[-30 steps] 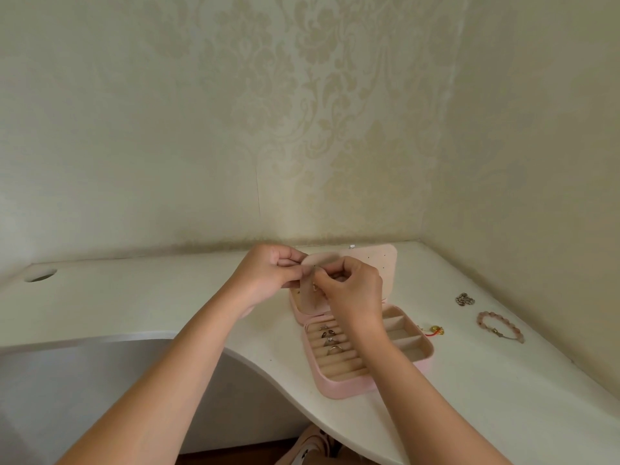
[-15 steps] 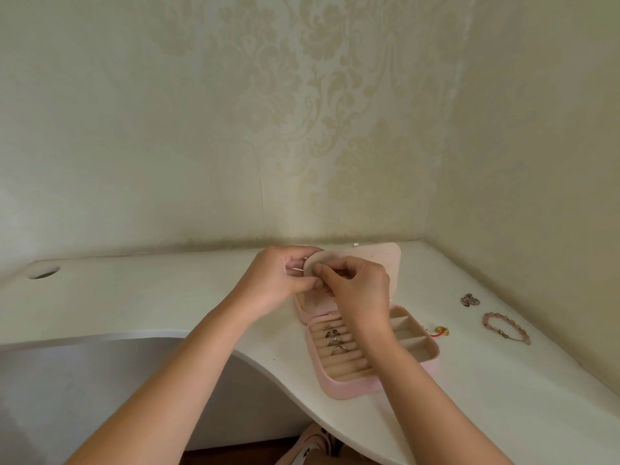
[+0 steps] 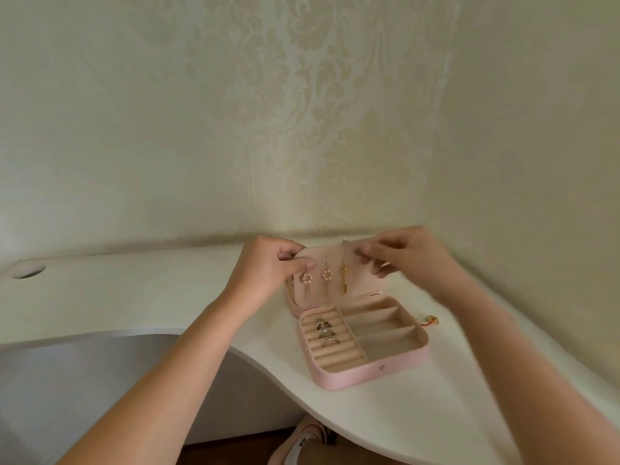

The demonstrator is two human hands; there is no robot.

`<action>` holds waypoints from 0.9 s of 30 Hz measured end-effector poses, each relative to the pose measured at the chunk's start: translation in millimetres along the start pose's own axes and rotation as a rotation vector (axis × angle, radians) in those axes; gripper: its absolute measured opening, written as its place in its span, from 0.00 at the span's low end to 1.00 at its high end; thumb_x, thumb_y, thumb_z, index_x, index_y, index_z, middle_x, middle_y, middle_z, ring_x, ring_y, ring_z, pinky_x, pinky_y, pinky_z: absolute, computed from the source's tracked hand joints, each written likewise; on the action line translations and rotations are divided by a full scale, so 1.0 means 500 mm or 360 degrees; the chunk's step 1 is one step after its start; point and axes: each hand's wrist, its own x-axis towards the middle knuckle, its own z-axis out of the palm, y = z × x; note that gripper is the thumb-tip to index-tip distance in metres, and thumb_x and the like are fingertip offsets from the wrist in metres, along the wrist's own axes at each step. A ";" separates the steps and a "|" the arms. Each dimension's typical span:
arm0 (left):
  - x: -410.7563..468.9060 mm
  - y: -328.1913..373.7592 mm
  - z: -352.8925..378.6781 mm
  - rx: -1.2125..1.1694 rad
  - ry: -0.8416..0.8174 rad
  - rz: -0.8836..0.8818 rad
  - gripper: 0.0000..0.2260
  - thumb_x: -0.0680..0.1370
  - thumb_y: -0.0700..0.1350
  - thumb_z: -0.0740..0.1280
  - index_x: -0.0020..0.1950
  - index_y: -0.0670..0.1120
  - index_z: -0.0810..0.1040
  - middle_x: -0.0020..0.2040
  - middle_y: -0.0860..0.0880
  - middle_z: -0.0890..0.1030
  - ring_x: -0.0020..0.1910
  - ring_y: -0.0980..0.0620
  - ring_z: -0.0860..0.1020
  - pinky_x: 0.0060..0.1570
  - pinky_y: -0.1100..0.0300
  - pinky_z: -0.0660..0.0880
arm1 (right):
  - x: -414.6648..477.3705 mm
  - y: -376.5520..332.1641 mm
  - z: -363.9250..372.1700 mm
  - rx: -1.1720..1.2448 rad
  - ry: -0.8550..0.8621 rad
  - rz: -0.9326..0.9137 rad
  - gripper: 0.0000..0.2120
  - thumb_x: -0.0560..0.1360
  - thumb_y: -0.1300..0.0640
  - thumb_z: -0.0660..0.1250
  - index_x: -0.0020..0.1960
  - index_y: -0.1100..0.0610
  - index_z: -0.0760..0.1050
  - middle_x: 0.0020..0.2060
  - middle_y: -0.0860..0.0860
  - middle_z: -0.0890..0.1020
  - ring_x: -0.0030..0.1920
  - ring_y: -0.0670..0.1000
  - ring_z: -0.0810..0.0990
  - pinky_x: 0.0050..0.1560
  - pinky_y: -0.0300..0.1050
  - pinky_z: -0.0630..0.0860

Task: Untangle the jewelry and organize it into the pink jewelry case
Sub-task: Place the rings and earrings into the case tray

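My left hand [image 3: 268, 271] is pinching the top left corner of the earring panel [image 3: 365, 283], my right hand [image 3: 414, 256] is blurring, fingers curled, at its top right so I cannot tell their grip, and the pink case [image 3: 369, 372] is lying open on the desk [image 3: 167, 297], holding rings [image 3: 326, 331].

this looks like a room in a home, most likely a bedroom or dressing corner: behind the fingers [image 3: 303, 263] two walls meet, both covered in cream damask wallpaper [image 3: 318, 95] of the domestic kind. below and around the fingers runs a white curved worktop [image 3: 167, 297] fitted into that corner, with a round cable hole [image 3: 28, 271] far to their left. just under the fingers stands an open pink jewelry case [image 3: 369, 374] with earrings [image 3: 326, 274] and rings [image 3: 327, 330], and nearer than them, under the worktop's edge, a pink shoe [image 3: 302, 437] rests on a dark brown floor [image 3: 235, 448].
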 end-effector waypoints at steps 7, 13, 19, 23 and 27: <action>0.012 -0.004 0.007 0.0059 0.0045 -0.0043 0.05 0.73 0.42 0.74 0.37 0.48 0.83 0.30 0.52 0.83 0.32 0.57 0.78 0.42 0.55 0.78 | -0.023 0.106 -0.165 -0.1297 -0.0437 0.0587 0.12 0.66 0.55 0.78 0.47 0.48 0.81 0.46 0.45 0.81 0.43 0.44 0.79 0.48 0.44 0.78; 0.019 -0.012 0.012 0.0288 0.0094 0.0024 0.15 0.77 0.45 0.68 0.35 0.36 0.76 0.30 0.40 0.79 0.32 0.50 0.73 0.39 0.44 0.76 | -0.032 0.175 -0.143 -0.1197 -0.0525 0.0350 0.07 0.71 0.56 0.74 0.39 0.47 0.77 0.42 0.44 0.80 0.41 0.44 0.76 0.46 0.38 0.72; 0.017 -0.025 0.018 0.0119 0.0138 -0.0089 0.22 0.69 0.60 0.65 0.36 0.40 0.78 0.36 0.38 0.81 0.39 0.35 0.80 0.47 0.37 0.78 | -0.028 0.143 -0.147 -0.1045 -0.0269 0.0238 0.09 0.73 0.63 0.69 0.38 0.51 0.77 0.31 0.44 0.80 0.32 0.42 0.78 0.38 0.36 0.73; 0.016 -0.043 0.034 -0.0065 0.0210 -0.0239 0.20 0.66 0.62 0.64 0.32 0.44 0.75 0.32 0.41 0.79 0.38 0.37 0.80 0.51 0.36 0.76 | -0.026 0.062 -0.136 -0.0718 -0.0112 0.0093 0.03 0.72 0.64 0.72 0.41 0.58 0.82 0.28 0.47 0.80 0.26 0.38 0.76 0.27 0.28 0.67; 0.012 -0.033 0.052 -0.0153 0.0290 -0.0327 0.22 0.72 0.57 0.65 0.36 0.37 0.75 0.33 0.45 0.77 0.36 0.48 0.75 0.52 0.39 0.76 | -0.015 0.025 -0.093 -0.0709 -0.0229 -0.0059 0.04 0.71 0.66 0.73 0.42 0.58 0.83 0.29 0.50 0.81 0.26 0.38 0.75 0.30 0.29 0.69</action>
